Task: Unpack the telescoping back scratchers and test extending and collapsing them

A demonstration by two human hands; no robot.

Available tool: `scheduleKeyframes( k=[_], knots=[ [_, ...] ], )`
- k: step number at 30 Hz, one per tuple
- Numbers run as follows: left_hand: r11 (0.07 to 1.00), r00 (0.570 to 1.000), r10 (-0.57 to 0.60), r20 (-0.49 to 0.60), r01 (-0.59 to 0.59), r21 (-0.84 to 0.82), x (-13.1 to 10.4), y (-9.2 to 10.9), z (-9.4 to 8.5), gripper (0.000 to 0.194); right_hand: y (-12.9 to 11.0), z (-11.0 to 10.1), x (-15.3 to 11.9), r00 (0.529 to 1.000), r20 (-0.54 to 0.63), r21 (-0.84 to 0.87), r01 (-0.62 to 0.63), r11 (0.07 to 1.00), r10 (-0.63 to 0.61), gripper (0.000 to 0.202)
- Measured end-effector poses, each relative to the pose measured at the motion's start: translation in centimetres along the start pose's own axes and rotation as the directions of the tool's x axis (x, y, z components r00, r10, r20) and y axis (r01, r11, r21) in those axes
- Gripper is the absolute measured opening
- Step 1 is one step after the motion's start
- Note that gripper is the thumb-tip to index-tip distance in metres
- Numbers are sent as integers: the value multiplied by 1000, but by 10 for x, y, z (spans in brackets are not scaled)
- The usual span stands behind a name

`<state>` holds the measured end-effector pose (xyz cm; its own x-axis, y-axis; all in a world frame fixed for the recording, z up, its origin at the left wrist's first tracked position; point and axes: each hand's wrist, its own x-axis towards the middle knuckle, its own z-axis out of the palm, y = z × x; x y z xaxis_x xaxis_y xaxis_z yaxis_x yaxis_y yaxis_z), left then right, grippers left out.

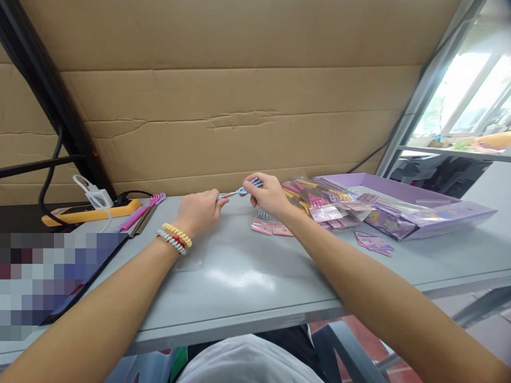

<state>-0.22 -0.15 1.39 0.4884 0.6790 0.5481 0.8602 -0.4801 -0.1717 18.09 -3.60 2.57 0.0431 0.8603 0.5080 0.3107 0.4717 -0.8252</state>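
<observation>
Between my two hands is a small blue back scratcher [241, 190] with a thin metal shaft, held nearly level above the table. My left hand [202, 210], with coiled bands on its wrist, is closed round the handle end and hides most of it. The fingers of my right hand [265, 192] pinch the blue clawed head. Below and beside my right hand lie printed pink cards [271, 227] and a pile of bagged back scratchers [319, 199] in pink, yellow and other colours.
A purple box [435, 231] with plastic packets stands at the right, near loose purple cards [373, 242]. Pink and dark back scratchers [141, 213] lie at the left by a yellow power strip [85, 214] with a white charger [98, 197]. Cardboard [247, 122] backs the grey table [247, 276].
</observation>
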Motion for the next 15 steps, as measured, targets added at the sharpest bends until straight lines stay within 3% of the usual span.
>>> scheduleKeyframes(
  k=[4, 7, 10, 12, 15],
  knots=[
    [995, 991, 96, -95, -99, -32, 2, -7, 7, 34, 3, -9, -3, 978, 160, -111, -114, 987, 131, 21],
    [989, 985, 134, -113, -140, -54, 0, -2, 2, 34, 7, -6, -5, 975, 165, -137, -126, 983, 148, 24],
    [988, 989, 141, -51, -144, -53, 0, -4, -5, 38, 8, -9, -2, 981, 153, -150, -97, 984, 120, 22],
    [993, 993, 107, -40, -109, -55, 2, -18, -7, 39, 7, -25, 3, 994, 73, -148, -71, 986, 83, 20],
    [999, 996, 14, -89, -17, -39, 4, -57, -7, 37, 4, -71, 11, 973, -211, -41, -108, 993, 97, 14]
  ],
)
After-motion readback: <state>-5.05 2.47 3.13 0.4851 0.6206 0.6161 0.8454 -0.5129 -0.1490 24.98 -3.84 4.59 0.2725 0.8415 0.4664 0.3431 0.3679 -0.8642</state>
